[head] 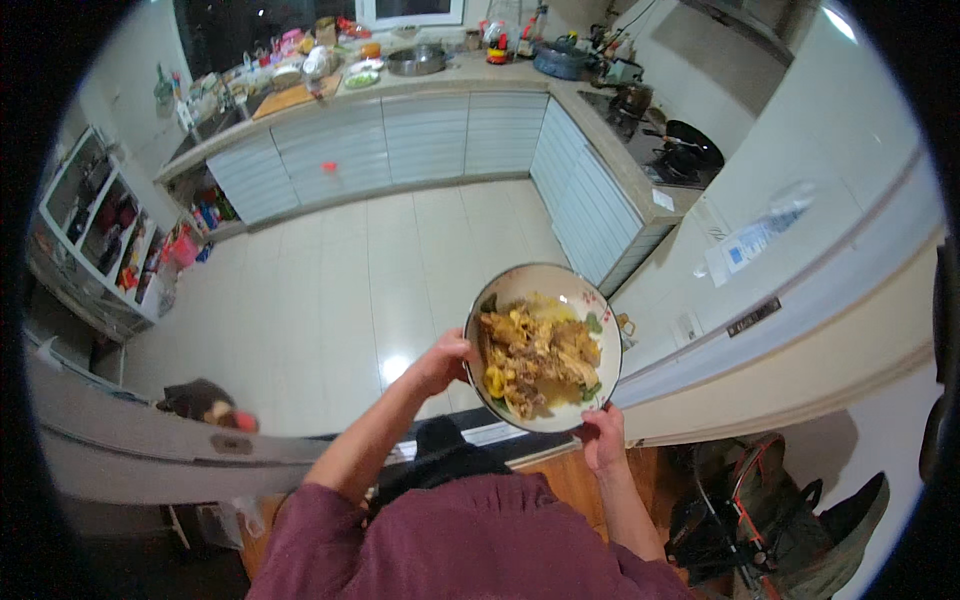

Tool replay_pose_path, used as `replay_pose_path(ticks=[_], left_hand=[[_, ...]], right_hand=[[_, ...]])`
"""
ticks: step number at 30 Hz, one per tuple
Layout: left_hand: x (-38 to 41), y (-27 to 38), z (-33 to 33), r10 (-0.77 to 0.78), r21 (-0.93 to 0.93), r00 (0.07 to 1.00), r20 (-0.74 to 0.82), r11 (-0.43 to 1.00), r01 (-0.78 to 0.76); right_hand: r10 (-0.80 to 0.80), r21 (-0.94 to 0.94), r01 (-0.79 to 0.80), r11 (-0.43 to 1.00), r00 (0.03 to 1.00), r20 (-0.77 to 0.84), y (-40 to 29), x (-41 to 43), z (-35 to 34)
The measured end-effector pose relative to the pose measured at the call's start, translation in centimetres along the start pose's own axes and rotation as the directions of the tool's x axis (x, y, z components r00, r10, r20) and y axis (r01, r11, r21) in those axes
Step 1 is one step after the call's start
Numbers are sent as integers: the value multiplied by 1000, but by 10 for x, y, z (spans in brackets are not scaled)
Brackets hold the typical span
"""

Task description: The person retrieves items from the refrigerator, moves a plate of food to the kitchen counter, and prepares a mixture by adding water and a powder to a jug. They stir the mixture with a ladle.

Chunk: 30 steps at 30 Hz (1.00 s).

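Observation:
A wide, white enamel-look bowl [547, 277] with a dark rim and a small red and green pattern is held out in front of my maroon top. Inside it lies a cooked dish [540, 352] of browned, yellowish pieces that look like meat, with some green bits and a little liquid. My left hand [448, 360] grips the bowl's left rim, the fingers partly hidden. At the lower right rim, my right hand [602, 436] holds on with the thumb over the edge.
Below me a door threshold [487, 433] divides wood floor from kitchen tiles. A crowded counter [450, 81] runs along the far wall; a wok [686, 142] sits on the right-hand hob. A rack [97, 225] stands left, and a folded stroller-like frame [742, 510] lower right.

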<state>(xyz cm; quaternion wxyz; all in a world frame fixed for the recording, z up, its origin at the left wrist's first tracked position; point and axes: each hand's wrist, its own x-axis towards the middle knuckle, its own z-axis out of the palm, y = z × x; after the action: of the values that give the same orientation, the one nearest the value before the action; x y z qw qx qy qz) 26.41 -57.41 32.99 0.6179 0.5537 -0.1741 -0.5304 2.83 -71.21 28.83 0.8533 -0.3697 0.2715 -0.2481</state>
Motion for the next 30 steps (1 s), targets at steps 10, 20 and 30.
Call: replay_pose_path(ticks=[10,20,30], left_hand=[[127,53,-80,-83,-154,997,-1,985,82],[259,128,-158,-119,4,988,102,993,120],[377,203,-231,-139,-72,989,46,987,142]], right_hand=[[-13,-24,13,1000,999,37,-21,161,46],[-89,19,93,995,985,-146,-7,293,97],[39,10,-39,999,999,-32,-44,465,145]])
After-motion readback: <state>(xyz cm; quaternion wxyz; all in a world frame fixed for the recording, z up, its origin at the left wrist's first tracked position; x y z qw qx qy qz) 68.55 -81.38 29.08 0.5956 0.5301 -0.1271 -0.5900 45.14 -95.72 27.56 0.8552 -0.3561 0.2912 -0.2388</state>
